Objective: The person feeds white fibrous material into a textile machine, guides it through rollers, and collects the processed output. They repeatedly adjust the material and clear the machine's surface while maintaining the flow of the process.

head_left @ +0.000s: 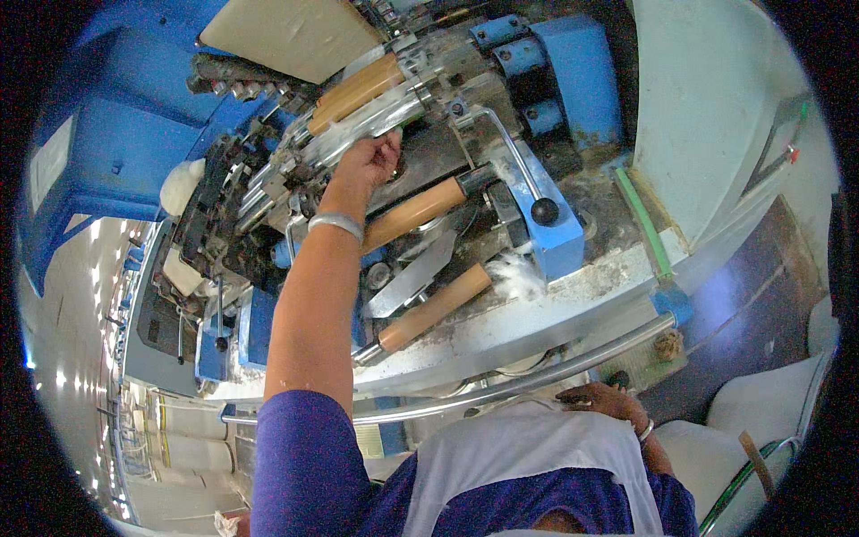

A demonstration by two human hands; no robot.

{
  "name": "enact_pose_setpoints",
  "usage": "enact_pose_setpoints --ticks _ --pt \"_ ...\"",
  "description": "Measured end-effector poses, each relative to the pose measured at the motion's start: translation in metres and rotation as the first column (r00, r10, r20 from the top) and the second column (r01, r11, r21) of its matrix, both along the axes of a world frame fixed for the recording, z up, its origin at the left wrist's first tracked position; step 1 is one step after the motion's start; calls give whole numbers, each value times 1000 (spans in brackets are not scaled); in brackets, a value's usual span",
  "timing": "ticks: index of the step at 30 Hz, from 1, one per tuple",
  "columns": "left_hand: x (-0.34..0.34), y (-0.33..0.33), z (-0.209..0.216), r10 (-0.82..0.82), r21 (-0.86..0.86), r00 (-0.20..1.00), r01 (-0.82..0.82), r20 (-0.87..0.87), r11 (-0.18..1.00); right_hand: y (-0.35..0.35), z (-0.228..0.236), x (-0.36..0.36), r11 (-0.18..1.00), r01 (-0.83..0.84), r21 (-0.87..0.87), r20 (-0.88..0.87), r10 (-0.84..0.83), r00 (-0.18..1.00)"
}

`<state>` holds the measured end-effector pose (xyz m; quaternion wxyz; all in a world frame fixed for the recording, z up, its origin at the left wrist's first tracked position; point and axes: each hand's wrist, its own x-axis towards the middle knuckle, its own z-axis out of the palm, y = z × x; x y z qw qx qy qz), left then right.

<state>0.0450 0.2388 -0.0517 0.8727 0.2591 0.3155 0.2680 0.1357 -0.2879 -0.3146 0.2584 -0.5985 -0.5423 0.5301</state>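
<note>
White apron (pixel 528 452): nearest of all, over a purple top, just short of the machine front.
Right hand (pixel 610 403): down by the apron, well apart from the rollers, curled a little; cannot tell whether closed on anything.
Steel rail (pixel 510 383): curving across between apron and machine.
Lower tan roller (pixel 436 307): slanting along the front, touched by neither hand.
Loose tuft (pixel 517 277): white and fluffy, just beside that roller's end and near the blue block (pixel 559 242) — probably left to clear.
Middle tan roller (pixel 416 213): running under the bangled forearm, looking bare along the visible stretch.
Left hand (pixel 371 159): right in among the rollers now, with fingertips drawn together at the fibre; cannot tell whether clamped on a strand.
White fibre (pixel 338 140): there, at the heart of it — strung along the steel roller (pixel 410 106), partly hidden behind the fingers.
Work at the rollers: under way, by the look of it, and seemingly unfinished with fibre lying there; cannot tell how much is done.
Upper tan roller (pixel 356 94): just beyond, alongside the steel one, apparently seated.
Cream panel (pixel 291 38): farthest back, tilted above everything.
</note>
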Motion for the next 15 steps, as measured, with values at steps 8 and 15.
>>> enact_pose_setpoints --ticks 8,15 --pt "17 -9 0 180 -67 984 -180 0 981 7 -10 0 999 35 40 -10 -35 999" --pt "9 -34 11 -39 227 977 88 -211 970 6 -11 -2 997 81 3 -107 -80 991"
